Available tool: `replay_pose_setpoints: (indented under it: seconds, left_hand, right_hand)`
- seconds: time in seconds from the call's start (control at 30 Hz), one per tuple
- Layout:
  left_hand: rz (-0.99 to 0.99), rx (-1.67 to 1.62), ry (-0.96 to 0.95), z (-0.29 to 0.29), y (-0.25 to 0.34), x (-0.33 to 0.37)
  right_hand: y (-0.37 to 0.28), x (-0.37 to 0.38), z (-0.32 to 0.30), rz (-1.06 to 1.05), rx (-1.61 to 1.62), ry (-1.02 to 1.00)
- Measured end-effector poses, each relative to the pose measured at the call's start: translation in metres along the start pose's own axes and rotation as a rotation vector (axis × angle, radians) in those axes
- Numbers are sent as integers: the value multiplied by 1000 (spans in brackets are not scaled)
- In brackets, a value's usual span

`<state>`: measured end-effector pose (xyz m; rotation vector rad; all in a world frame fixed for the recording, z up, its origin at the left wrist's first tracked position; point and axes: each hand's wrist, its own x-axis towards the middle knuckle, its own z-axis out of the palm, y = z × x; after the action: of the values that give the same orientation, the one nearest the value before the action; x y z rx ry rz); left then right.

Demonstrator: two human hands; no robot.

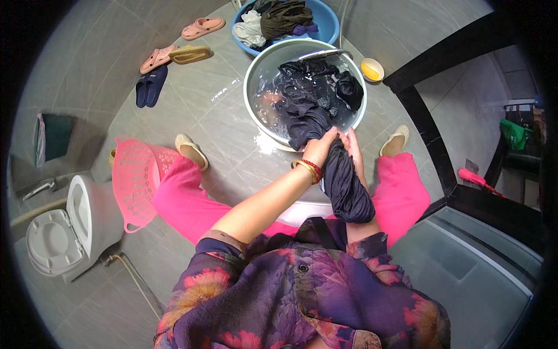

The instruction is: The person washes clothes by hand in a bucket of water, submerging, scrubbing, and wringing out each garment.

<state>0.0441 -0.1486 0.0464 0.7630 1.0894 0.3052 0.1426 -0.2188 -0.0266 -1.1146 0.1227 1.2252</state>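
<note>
- I see the left hand [321,146] clamped tight around the upper part of a dark navy wet cloth garment twisted into a thick rope [343,180], just above the lap.
- The right hand [353,146] is closed on the same twisted garment from the other side, touching the left hand; its forearm is mostly hidden behind the cloth.
- The garment runs from the lap up into the round grey metal basin of soapy water [258,75], where the rest of it lies bunched with other dark laundry [317,81].
- Risk, my judgement: the twisted end hangs over the pink trousers [186,200], so wrung water would likely soak the legs rather than fall back into the basin.
- The grey tiled floor [221,125] shows wet patches and suds just beside the basin; more run-off there could make the beige slippers on the feet [190,150] slide.
- Grip is near one end only; wet fabric could slip through both hands and drop, splashing.
- Pulling hard on the part in the water could tip or drag the basin toward the person.
- The metal tap spout [325,54] hangs over the basin rim; I cannot tell whether water is running, but overflow is possible.
- The pink perforated plastic basket [135,180] stands near the left knee, well apart from the hands; the blue plastic tub of clothes [334,26] sits behind the basin, touching it.
</note>
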Motion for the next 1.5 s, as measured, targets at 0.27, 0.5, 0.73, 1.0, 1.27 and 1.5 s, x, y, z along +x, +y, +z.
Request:
replay_pose_setpoints:
  seconds: [0.27,0.5,0.73,1.0,1.27,1.5]
  left_hand:
    - [760,1656,285,-13,43,-10]
    - [229,1071,-315,-54,135,23]
    - [363,-638,-8,-137,8,65]
    - [-88,-599,-635,-83,1,67]
    - [649,381,-141,-75,94,74]
    - [468,1537,45,-59,115,92]
  right_hand:
    - [-40,-48,65,231,217,-205]
    - [-44,-39,77,251,108,-432]
    - [-47,-44,104,248,443,-637]
    - [-21,-66,124,380,706,-789]
    - [-33,-52,107,203,-357,-513]
    - [-43,-16,130,-229,-1731,-419]
